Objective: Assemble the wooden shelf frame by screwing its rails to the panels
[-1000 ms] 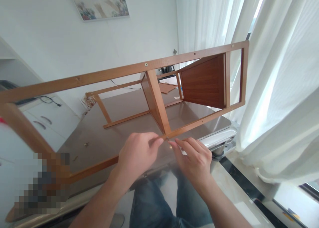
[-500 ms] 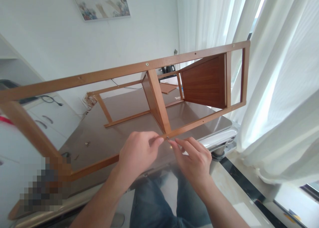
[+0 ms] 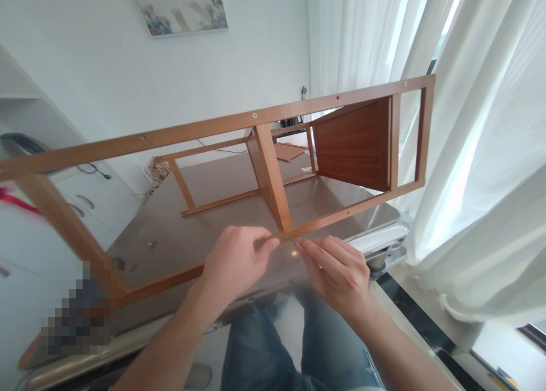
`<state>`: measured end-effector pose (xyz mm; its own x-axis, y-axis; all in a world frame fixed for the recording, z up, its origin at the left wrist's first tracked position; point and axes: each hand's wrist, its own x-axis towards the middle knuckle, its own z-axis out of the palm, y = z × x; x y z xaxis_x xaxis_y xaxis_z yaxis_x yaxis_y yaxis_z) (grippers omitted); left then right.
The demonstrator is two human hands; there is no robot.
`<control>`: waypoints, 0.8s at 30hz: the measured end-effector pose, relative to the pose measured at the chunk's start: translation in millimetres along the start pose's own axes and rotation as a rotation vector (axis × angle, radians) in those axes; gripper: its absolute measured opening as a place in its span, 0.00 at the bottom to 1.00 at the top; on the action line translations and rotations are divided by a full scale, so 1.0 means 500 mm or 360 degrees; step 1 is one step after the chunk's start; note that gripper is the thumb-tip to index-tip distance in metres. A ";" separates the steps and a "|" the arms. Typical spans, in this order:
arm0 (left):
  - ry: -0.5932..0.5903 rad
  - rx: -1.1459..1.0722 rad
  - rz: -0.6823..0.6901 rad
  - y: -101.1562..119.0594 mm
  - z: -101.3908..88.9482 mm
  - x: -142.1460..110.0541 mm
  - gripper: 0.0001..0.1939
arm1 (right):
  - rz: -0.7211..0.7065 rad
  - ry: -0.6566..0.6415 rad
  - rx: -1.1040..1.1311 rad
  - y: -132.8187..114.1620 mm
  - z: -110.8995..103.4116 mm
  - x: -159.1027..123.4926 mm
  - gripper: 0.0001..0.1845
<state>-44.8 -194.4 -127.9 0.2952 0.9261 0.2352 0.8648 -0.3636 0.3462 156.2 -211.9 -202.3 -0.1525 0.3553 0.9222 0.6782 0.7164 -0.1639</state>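
A brown wooden shelf frame (image 3: 196,124) lies on its side on the grey table, with slatted panels between its rails. My left hand (image 3: 239,257) is closed around the near lower rail, left of where the middle crosspiece (image 3: 273,177) meets it. Just right of that joint, my right hand (image 3: 336,266) pinches a thin metal piece, probably a screw or a small key, whose tip is at the rail. Its kind is too small to make out. Screw heads (image 3: 255,116) show in the upper rail.
Small metal bits (image 3: 152,244) lie on the table (image 3: 222,231) at left. A loose wooden panel (image 3: 290,151) rests farther back, and a bundle of light strips (image 3: 157,172) is at the far left edge. White curtains (image 3: 482,169) hang at right; white cabinets (image 3: 81,200) stand at left.
My right hand has drawn slightly right, its fingers now closer together on the thin metal piece. My left hand stays on the rail. The view has shifted slightly.
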 end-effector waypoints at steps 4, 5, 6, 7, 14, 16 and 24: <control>0.0004 -0.0003 0.0009 -0.001 0.001 0.000 0.13 | 0.0105 0.0045 0.0098 -0.003 0.003 -0.010 0.10; 0.0000 -0.0007 0.0014 -0.001 0.000 0.000 0.13 | 0.0115 0.0032 0.0123 -0.002 0.005 -0.012 0.10; -0.0002 -0.0011 0.0017 0.000 -0.001 -0.001 0.13 | 0.0125 0.0023 0.0141 -0.002 0.007 -0.015 0.10; 0.0001 -0.0014 0.0018 0.000 -0.002 -0.001 0.13 | 0.0135 0.0021 0.0148 -0.001 0.009 -0.017 0.10; -0.0006 -0.0016 0.0030 0.005 -0.006 -0.003 0.14 | 0.0130 0.0037 0.0146 0.001 0.023 -0.021 0.09; -0.0004 -0.0018 0.0031 0.006 -0.006 -0.002 0.13 | 0.0109 0.0027 0.0140 0.004 0.025 -0.020 0.10; 0.0012 0.0026 0.0044 0.006 -0.007 -0.007 0.14 | -0.0056 -0.0032 -0.0003 0.014 0.019 -0.012 0.10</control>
<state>-44.8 -199.3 -124.4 0.3161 0.9148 0.2514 0.8628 -0.3874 0.3248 155.0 -203.2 -212.3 -0.1906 0.3420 0.9202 0.6733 0.7276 -0.1310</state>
